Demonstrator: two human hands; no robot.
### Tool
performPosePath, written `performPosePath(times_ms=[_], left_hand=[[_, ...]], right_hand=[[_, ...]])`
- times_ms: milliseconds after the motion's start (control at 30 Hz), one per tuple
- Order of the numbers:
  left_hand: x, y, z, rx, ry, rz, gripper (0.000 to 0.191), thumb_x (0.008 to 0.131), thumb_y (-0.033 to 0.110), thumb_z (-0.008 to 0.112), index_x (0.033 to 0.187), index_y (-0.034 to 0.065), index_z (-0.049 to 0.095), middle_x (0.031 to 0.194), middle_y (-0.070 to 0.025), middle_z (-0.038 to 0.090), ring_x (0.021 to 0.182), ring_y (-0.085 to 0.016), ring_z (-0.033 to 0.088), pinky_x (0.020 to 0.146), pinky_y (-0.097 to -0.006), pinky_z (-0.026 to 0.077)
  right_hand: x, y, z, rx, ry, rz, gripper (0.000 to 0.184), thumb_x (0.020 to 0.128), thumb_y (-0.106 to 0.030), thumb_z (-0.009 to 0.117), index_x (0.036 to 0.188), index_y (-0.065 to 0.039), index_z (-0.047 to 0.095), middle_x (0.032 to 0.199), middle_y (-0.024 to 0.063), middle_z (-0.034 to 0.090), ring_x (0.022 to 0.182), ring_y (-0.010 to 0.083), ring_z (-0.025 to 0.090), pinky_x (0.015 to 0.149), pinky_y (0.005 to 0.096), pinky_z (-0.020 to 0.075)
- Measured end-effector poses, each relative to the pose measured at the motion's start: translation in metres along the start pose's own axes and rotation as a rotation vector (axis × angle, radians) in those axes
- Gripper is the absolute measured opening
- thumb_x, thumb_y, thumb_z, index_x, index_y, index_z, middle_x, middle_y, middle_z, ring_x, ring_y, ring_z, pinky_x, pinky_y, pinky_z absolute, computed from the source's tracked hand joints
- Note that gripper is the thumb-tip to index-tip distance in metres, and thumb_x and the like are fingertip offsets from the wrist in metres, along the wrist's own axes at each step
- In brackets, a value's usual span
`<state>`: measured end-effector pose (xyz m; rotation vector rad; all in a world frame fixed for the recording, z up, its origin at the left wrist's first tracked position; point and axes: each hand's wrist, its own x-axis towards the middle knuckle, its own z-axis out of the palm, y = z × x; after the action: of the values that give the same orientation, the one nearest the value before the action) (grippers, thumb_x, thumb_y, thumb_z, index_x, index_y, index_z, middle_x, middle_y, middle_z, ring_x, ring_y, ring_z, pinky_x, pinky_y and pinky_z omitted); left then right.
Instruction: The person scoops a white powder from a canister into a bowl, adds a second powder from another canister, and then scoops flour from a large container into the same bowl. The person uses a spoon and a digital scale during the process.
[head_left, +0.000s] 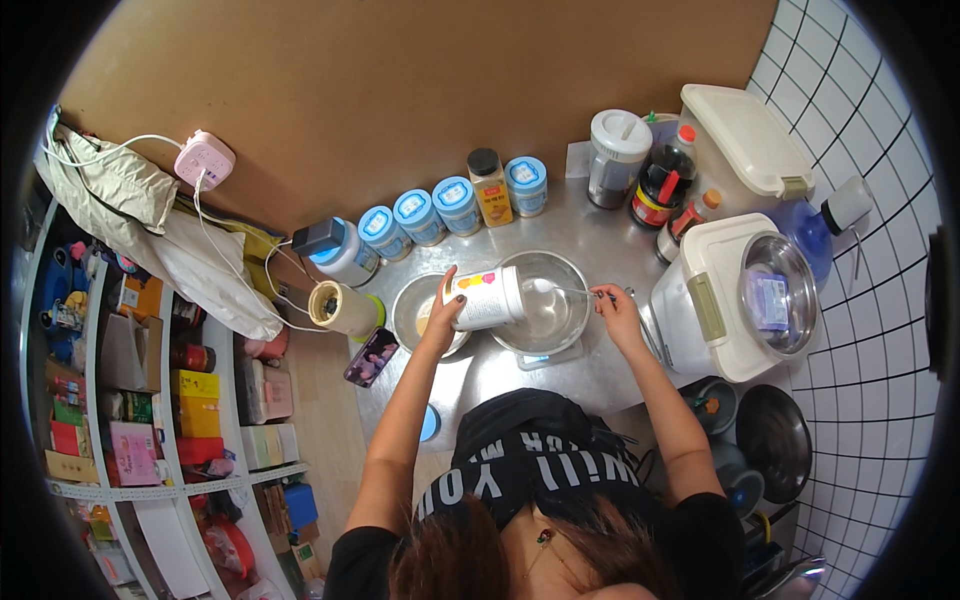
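Note:
My left hand grips a white plastic tub with a printed label, tipped on its side with its mouth toward the right. The tub is above the left rim of a large steel bowl. My right hand holds a spoon by its handle; the spoon's head, with white stuff on it, is over that bowl near the tub's mouth. The bowl stands on a kitchen scale. A second steel bowl is at the left, partly hidden by my left hand and the tub.
Blue-lidded tubs and a seasoning jar line the back. A phone leans beside a cream-coloured appliance at the left. Sauce bottles, a pitcher and a lidded bin stand right. A blue lid lies near the front edge.

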<state>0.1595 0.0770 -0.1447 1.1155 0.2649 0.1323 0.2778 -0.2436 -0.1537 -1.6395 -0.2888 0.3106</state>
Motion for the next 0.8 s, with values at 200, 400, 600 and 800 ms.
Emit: performPosePath(times_ms=[200, 400, 600, 800], left_hand=[[-0.003, -0.002, -0.002, -0.017, -0.009, 0.006, 0.078, 0.082, 0.023, 0.063, 0.149, 0.0152, 0.024, 0.135, -0.0152, 0.046, 0.121, -0.027, 0.050, 0.100, -0.0371, 0.042], [-0.007, 0.002, 0.000, -0.057, -0.021, 0.001, 0.077, 0.084, 0.020, 0.063, 0.150, 0.0164, 0.024, 0.135, -0.0143, 0.046, 0.120, -0.024, 0.051, 0.100, -0.0346, 0.041], [-0.007, -0.001, 0.012, 0.001, -0.066, -0.002, 0.080, 0.081, 0.022, 0.065, 0.150, 0.0160, 0.024, 0.135, -0.0148, 0.045, 0.123, -0.025, 0.047, 0.102, -0.0351, 0.038], [-0.011, -0.003, 0.015, 0.019, -0.076, -0.005, 0.082, 0.080, 0.025, 0.067, 0.150, 0.0173, 0.023, 0.135, -0.0159, 0.044, 0.123, -0.027, 0.047, 0.101, -0.0358, 0.039]], right_hand=[[-0.016, -0.022, 0.006, -0.486, 0.062, -0.399, 0.016, 0.089, -0.001, 0.053, 0.101, -0.001, 0.065, 0.084, 0.0107, 0.065, 0.074, 0.0199, 0.063, 0.069, 0.0309, 0.0489], [-0.021, -0.060, 0.021, -0.305, -0.009, -0.406, 0.016, 0.088, -0.003, 0.056, 0.100, -0.003, 0.066, 0.082, 0.0109, 0.066, 0.074, 0.0232, 0.064, 0.069, 0.0336, 0.0490], [-0.014, -0.054, 0.047, -0.359, -0.148, -0.418, 0.016, 0.090, -0.006, 0.055, 0.101, -0.004, 0.066, 0.078, 0.0076, 0.065, 0.068, 0.0177, 0.062, 0.064, 0.0297, 0.0472], [-0.015, -0.025, 0.062, -0.018, -0.260, 0.009, 0.017, 0.093, -0.006, 0.052, 0.103, -0.001, 0.066, 0.071, 0.0040, 0.062, 0.063, 0.0084, 0.055, 0.059, 0.0235, 0.0440]])
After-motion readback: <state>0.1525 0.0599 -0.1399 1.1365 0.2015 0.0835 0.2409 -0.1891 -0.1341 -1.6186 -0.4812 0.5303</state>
